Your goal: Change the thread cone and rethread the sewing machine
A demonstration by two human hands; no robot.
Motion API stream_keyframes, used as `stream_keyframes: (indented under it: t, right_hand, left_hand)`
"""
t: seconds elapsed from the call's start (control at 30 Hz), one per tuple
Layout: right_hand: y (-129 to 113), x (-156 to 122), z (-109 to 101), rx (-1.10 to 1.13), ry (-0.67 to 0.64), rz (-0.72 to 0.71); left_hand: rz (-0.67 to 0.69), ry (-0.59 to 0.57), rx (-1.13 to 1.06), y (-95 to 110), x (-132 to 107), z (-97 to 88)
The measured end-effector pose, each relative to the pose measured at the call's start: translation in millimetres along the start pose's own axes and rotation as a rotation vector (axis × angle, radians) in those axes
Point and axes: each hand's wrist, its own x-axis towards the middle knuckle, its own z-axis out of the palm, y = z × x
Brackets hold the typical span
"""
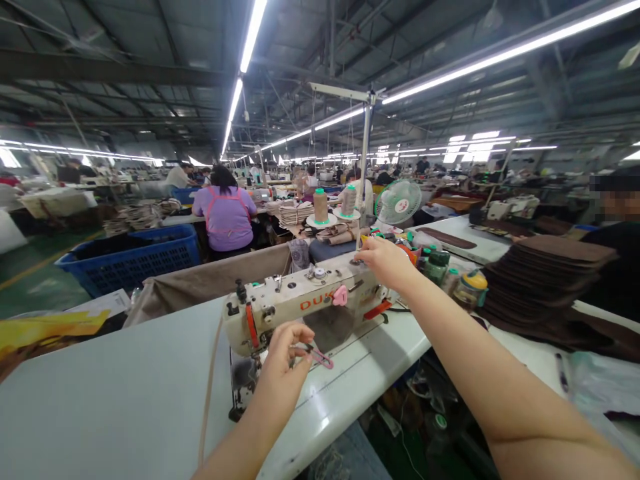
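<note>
A cream sewing machine (295, 303) with orange lettering stands on a white table (125, 387). My left hand (283, 363) is closed in front of the machine's needle end, pinching small pink thread snips (320, 358). My right hand (385, 260) reaches over the machine's far right end, fingers curled down onto its top near the thread stand pole (364, 180); I cannot make out anything in its fingers. Two thread cones (321, 205) stand behind the machine.
A stack of brown fabric pieces (545, 280) lies on the right, beside small jars and bottles (450, 270). A small fan (399, 202) stands behind. A blue crate (135, 257) sits at left. Other workers sit at tables further back, one at the right edge.
</note>
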Motion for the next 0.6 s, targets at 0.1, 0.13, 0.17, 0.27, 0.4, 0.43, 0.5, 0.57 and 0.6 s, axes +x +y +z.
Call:
stream_keyframes:
  t: [0.1, 0.13, 0.17, 0.27, 0.4, 0.43, 0.5, 0.57, 0.6]
  right_hand:
    - [2, -11, 11, 0.129, 0.011, 0.059]
    - [3, -12, 13, 0.177, 0.018, 0.081]
    - [4, -11, 15, 0.214, 0.029, 0.105]
    - [0, -10, 18, 0.286, 0.086, 0.212]
    - [-51, -31, 21, 0.452, 0.109, 0.301]
    - [-74, -44, 22, 0.532, 0.092, 0.285]
    - [-126, -74, 28, 0.957, -0.025, 0.173]
    - [-173, -105, 35, 1.286, -0.322, 0.02]
    - [-190, -118, 39, 1.324, -0.384, 0.019]
  left_hand:
    - [-0.029, -0.087, -0.038, -3, -1, 9.7]
    - [-0.039, -0.1, -0.034, -2, -3, 12.7]
    - [-0.055, -0.105, -0.029, 0, -4, 15.2]
    - [-0.137, -0.133, -0.048, 4, -9, 18.0]
    - [-0.331, -0.131, -0.181, -1, -13, 17.1]
    - [-0.374, -0.121, -0.224, -3, -13, 17.3]
    - [-0.453, -0.148, -0.344, -5, -12, 18.0]
    - [-0.507, -0.232, -0.475, -4, -10, 17.4]
    - [-0.524, -0.281, -0.517, -2, -9, 16.0]
